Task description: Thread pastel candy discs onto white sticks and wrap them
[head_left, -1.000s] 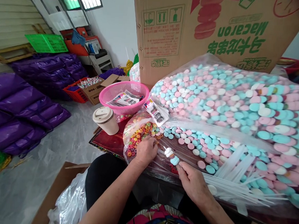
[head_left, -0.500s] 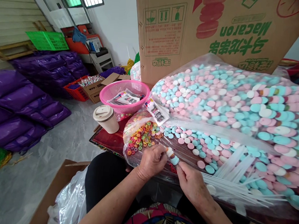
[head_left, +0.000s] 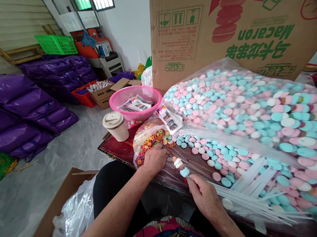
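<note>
The right hand (head_left: 206, 197) is pinching the lower end of a thin skewer (head_left: 185, 174), fingers closed on it, with its loaded tip pointing up and away towards the other hand. A blue disc and several white pieces (head_left: 181, 166) are sitting threaded on it, and a small orange ring is riding at the tip. Just beyond that tip, the left hand (head_left: 155, 158) is lying palm down with curled fingers in the heap of coloured ring candies (head_left: 153, 141) inside an open clear bag; whether the fingertips are closing on a ring cannot be told, since they are hidden.

To do this step well, the right hand is best keeping the skewer steady and tilted tip-up so the threaded pieces are not sliding off, while the left is bringing one ring only, hole facing the tip, and pushing it straight down without bending the stick.

Right of the holding hand, spare white sticks (head_left: 252, 201) are fanning across the worktop (head_left: 116, 150) among loose pastel discs (head_left: 225, 162). Further off are a large clear bag of discs (head_left: 250, 106), a pink basket (head_left: 135, 102), a lidded cup (head_left: 115, 125) and a cardboard box (head_left: 233, 30).
</note>
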Demonstrator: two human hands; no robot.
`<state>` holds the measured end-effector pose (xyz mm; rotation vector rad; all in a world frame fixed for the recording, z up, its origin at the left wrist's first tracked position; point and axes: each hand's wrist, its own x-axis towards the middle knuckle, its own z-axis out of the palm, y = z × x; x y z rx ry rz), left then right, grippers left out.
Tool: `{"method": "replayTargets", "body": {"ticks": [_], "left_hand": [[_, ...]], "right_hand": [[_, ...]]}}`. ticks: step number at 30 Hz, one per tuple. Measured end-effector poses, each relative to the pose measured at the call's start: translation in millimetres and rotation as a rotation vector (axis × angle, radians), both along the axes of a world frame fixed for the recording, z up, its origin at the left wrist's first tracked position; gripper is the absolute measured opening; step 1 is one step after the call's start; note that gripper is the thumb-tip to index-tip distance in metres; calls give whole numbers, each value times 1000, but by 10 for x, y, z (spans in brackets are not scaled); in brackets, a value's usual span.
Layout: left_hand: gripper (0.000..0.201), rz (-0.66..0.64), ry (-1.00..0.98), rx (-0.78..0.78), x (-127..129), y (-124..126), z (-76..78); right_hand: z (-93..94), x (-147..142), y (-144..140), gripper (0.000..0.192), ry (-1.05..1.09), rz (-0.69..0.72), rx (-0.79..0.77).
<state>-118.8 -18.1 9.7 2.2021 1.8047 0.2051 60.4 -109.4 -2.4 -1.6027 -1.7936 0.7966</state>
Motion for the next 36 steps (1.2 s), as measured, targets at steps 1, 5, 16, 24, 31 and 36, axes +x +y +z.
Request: {"method": "replayTargets", "body": {"ticks": [1,5,16,24,31,36], "left_hand": [[22,4,-20,-1,13,-2,-4],[21,3,-153,3,8,-18,11],[23,234,-1149,-377,66,-197,48],[21,-42,-1053,-283,-8,-182,184],[29,339,-1542,-554,135,-231,112],[35,446,-1720,-655,297,-297,80]], "right_hand": [[-6,0,-3,35,-4,5,-3],[-25,7,-3,35,-12,9,-9],[-48,49,-5,33,-98,-24,117],[-28,78,-43,34,-121,-2,133],[65,20,-42,37,-41,12,153],[40,29,-50,34,-33,-15,194]]}}
